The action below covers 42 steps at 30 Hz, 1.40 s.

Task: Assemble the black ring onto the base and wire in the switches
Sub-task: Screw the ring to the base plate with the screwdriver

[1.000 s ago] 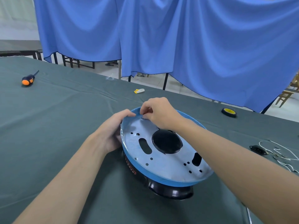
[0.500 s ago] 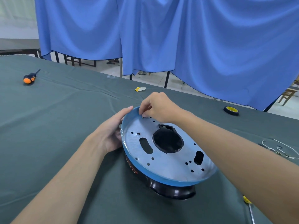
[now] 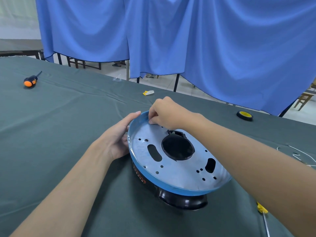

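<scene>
Our left hand (image 3: 118,141) open, palm against the 9 o'clock rim of the base (image 3: 184,170), right hand (image 3: 166,113) curled, fingertips (image 3: 151,121) bunched on its plate at 11 o'clock, what they pinch we cannot tell, base central on the bench (image 3: 68,125), black ring (image 3: 177,147) in its centre hole, screwdriver (image 3: 30,81) at 10 o'clock

The round silver metal base (image 3: 179,168) with its blue rim sits tilted mid-way on the dark green cloth-covered table (image 3: 59,125). The left hand (image 3: 118,139) rests against its left edge, and the right hand (image 3: 164,112) pinches at its far rim with the forearm across the right side, so only the near-left edge is open to reach. Broad bare cloth runs left to the orange-and-black screwdriver (image 3: 30,81), well apart, while on the right the loose white wires (image 3: 302,154), the yellow-handled tool (image 3: 261,208) near the forearm and the black-and-yellow tape roll (image 3: 244,115) farther back narrow the way
</scene>
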Motion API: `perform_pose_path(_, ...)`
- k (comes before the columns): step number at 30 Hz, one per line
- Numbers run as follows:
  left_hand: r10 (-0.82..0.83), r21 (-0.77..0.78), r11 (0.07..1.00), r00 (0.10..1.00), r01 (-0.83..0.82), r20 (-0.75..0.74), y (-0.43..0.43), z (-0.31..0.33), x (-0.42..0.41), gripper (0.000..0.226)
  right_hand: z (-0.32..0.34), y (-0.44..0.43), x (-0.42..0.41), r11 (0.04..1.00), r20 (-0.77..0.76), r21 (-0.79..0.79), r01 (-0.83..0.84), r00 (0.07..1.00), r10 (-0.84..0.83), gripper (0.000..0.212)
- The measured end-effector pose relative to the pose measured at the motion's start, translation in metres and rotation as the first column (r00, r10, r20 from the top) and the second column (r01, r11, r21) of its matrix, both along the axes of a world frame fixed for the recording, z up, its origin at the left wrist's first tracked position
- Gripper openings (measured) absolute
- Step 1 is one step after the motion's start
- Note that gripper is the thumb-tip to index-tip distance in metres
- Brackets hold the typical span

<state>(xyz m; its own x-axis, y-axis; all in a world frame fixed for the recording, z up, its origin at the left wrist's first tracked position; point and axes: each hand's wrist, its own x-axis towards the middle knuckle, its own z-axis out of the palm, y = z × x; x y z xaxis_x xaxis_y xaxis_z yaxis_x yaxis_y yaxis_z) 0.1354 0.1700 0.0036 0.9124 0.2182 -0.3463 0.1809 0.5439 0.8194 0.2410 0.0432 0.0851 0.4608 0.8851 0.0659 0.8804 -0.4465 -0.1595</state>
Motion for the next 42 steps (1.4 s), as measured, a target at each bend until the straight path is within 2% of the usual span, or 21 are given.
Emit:
perform_pose_path(3, -0.01, 0.001, 1.0, 1.0, 0.01, -0.002, 0.0, 0.0, -0.001, 0.065, 0.0, 0.001, 0.0, 0.999, 0.043, -0.037, 0.018, 0.999, -0.016, 0.022)
perform_pose_path(6, -0.015, 0.002, 1.0, 1.0, 0.015, 0.009, 0.0, 0.0, 0.0, 0.057, 0.005, -0.003, 0.0, 0.999, 0.0, -0.023, -0.024, 1.0, 0.024, 0.003)
perform_pose_path(12, -0.005, 0.01, 1.0, 1.0, 0.005, 0.005, -0.001, -0.001, 0.0, 0.051, 0.001, -0.001, 0.0, 0.998, 0.049, -0.052, -0.022, 0.999, 0.025, 0.015)
perform_pose_path(23, -0.004, 0.014, 1.0, 1.0, 0.004, 0.022, -0.002, -0.001, 0.001, 0.046, -0.002, -0.002, 0.001, 0.998, 0.07, -0.065, -0.018, 0.997, 0.022, 0.008)
perform_pose_path(27, -0.029, 0.012, 1.0, 0.999, 0.029, 0.039, -0.001, -0.002, 0.001, 0.047, -0.002, -0.003, -0.002, 0.998, 0.103, -0.056, 0.007, 0.995, -0.001, 0.03)
perform_pose_path(28, -0.032, 0.009, 0.999, 0.999, 0.032, 0.044, -0.001, -0.002, 0.001, 0.047, -0.002, -0.004, -0.003, 0.999, 0.108, -0.044, 0.0, 0.994, 0.005, 0.03)
perform_pose_path(31, -0.017, -0.007, 1.0, 0.998, 0.018, 0.065, -0.001, -0.004, 0.002, 0.044, -0.001, -0.006, -0.004, 0.999, 0.072, -0.024, -0.028, 0.997, 0.03, 0.009)
perform_pose_path(33, -0.011, -0.008, 1.0, 0.997, 0.012, 0.074, 0.0, -0.005, 0.003, 0.042, 0.0, -0.007, -0.005, 0.998, 0.057, -0.048, -0.036, 0.998, 0.039, 0.013)
perform_pose_path(35, -0.018, -0.008, 1.0, 0.997, 0.018, 0.077, -0.001, -0.005, 0.002, 0.042, -0.003, -0.005, -0.006, 0.999, 0.076, -0.043, -0.007, 0.997, 0.01, 0.007)
perform_pose_path(39, 0.029, -0.03, 0.999, 0.995, -0.026, 0.091, -0.007, -0.004, -0.003, 0.047, -0.01, -0.004, -0.009, 0.997, 0.214, 0.002, 0.072, 0.974, -0.071, 0.025)
perform_pose_path(42, 0.098, -0.035, 0.995, 0.991, -0.095, 0.086, -0.012, -0.003, -0.008, 0.052, -0.005, -0.016, -0.011, 0.993, 0.162, 0.081, 0.085, 0.982, -0.097, 0.026)
